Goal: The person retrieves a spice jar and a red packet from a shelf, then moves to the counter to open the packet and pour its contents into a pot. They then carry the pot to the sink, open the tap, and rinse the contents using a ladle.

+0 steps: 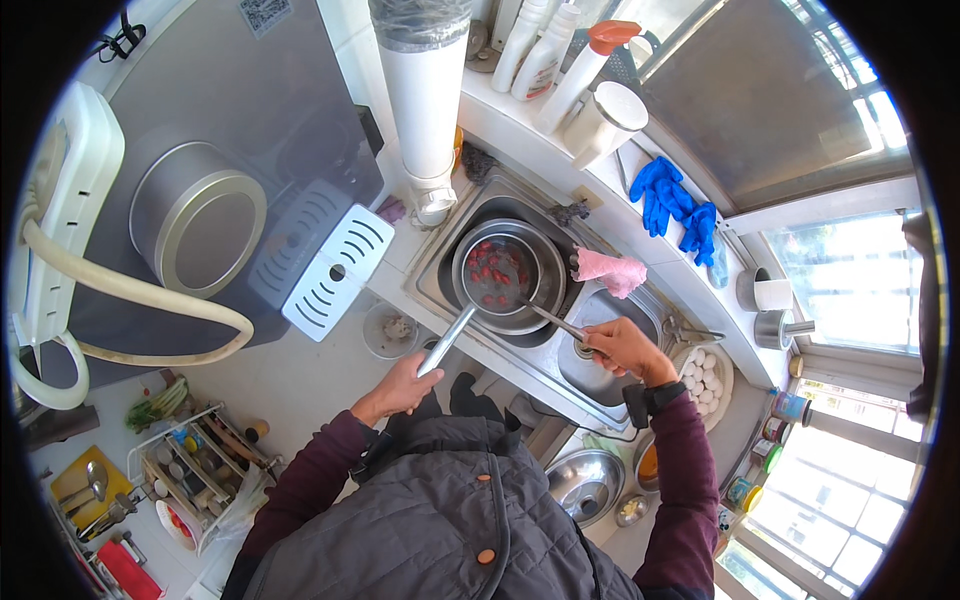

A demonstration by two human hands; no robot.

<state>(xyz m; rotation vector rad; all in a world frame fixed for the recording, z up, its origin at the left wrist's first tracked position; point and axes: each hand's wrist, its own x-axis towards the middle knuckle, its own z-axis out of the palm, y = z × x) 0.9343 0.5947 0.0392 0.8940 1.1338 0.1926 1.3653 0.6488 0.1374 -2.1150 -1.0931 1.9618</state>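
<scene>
My left hand [400, 384] is closed round the handle of a metal saucepan [448, 341]. The pan, holding liquid and several red pieces [496, 271], sits within or over a larger steel bowl [556, 279] in the left basin of a double sink [433, 279]. My right hand [624, 348] grips the handle of a metal utensil [559, 321], over the right basin. The utensil's far end reaches the pan's right side; its head is hidden in the liquid. A pink cloth [611, 271] hangs over the divider between the basins.
White bottles [553, 58], a lidded white jug [609, 120] and blue gloves [664, 196] lie along the window ledge. A white pipe [424, 105] stands left of the sink. Eggs fill a basket [721, 375] beyond my right hand. A steel bowl [586, 480] is near my right arm.
</scene>
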